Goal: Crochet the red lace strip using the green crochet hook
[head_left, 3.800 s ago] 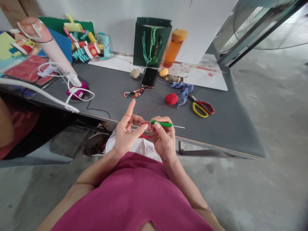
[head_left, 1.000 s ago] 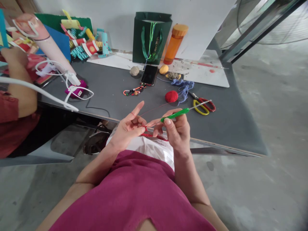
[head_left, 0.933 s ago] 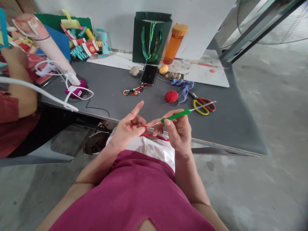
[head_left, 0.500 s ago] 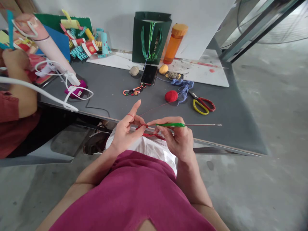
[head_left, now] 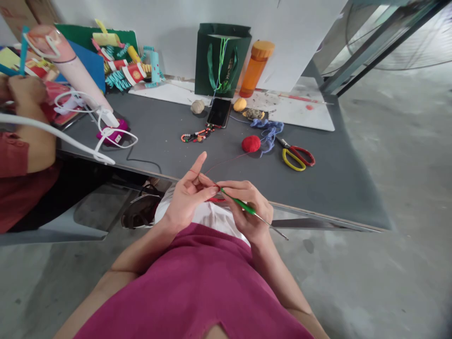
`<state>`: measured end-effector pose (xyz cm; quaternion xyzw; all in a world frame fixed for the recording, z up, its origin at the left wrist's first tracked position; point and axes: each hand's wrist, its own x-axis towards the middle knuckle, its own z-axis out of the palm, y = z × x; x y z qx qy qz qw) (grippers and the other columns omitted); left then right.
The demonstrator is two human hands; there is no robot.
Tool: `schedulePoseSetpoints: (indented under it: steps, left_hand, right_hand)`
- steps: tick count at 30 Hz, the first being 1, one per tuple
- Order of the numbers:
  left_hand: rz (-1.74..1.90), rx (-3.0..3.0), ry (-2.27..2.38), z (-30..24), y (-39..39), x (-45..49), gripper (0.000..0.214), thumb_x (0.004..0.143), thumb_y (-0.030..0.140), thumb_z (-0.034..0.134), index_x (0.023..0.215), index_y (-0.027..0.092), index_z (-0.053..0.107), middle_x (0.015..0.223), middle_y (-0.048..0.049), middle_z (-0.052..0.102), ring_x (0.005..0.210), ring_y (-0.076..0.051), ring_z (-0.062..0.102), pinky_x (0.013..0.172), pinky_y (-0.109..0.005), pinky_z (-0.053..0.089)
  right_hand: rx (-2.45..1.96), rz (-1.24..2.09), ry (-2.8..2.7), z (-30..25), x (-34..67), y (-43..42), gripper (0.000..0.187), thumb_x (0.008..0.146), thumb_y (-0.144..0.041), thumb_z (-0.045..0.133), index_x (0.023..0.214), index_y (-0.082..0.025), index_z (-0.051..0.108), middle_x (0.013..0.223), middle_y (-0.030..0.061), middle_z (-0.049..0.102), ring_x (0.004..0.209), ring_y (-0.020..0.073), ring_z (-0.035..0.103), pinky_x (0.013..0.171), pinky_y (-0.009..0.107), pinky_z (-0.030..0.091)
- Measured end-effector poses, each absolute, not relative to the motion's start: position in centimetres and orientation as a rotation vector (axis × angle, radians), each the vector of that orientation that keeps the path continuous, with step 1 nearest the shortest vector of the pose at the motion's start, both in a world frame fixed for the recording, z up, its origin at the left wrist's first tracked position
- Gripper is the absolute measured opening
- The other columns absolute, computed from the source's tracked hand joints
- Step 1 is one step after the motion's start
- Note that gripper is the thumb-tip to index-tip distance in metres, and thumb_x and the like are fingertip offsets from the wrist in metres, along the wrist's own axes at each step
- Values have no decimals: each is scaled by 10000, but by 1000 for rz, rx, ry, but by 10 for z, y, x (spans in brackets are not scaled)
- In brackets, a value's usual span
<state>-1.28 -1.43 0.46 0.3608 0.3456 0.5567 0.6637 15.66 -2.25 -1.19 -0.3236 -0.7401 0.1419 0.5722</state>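
Observation:
My right hand (head_left: pixel 248 210) is shut on a green-handled crochet hook (head_left: pixel 245 205), whose metal shaft points down and right past my wrist. My left hand (head_left: pixel 187 198) pinches fine red thread (head_left: pixel 226 162), which runs across the table from a red yarn ball (head_left: pixel 251 144). The thread passes over my raised left index finger. A short piece of red crochet (head_left: pixel 216 199) hangs just below my fingers, partly hidden by them. The hook's working end is hidden at my left fingertips. My two hands touch there.
My hands are at the front edge of a dark grey table (head_left: pixel 151 160). Scissors (head_left: pixel 297 157), blue yarn (head_left: pixel 269 134), a phone (head_left: pixel 219 113) and a beaded string (head_left: pixel 196 135) lie on it. A co-worker's hand (head_left: pixel 26 92) holds a blue strip at far left.
The hook has swung from pointing right across the table to pointing down and right toward me. My right hand has moved closer to my left, and the hook's end has gone in among my left fingers.

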Motion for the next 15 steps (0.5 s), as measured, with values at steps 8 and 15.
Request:
schedulePoseSetpoints:
  steps: [8, 15]
  left_hand:
    - [1026, 448, 597, 7, -13, -10, 595, 681, 157, 973, 1237, 266, 792, 710, 90, 626, 683, -59, 576, 764, -223, 495]
    - [998, 411, 573, 6, -13, -8, 579, 708, 114, 935, 1244, 279, 788, 754, 78, 660, 810, -94, 658, 908, -269, 509]
  right_hand:
    - [-705, 485, -1461, -20, 145, -25, 224, 940, -147, 747, 1074, -325, 768, 1062, 36, 872, 901, 237, 835, 747, 423, 688]
    - [-864, 694, -1186, -13, 138, -31, 64, 965, -316, 751, 976, -270, 707, 854, 33, 857, 725, 216, 829, 592, 336, 693]
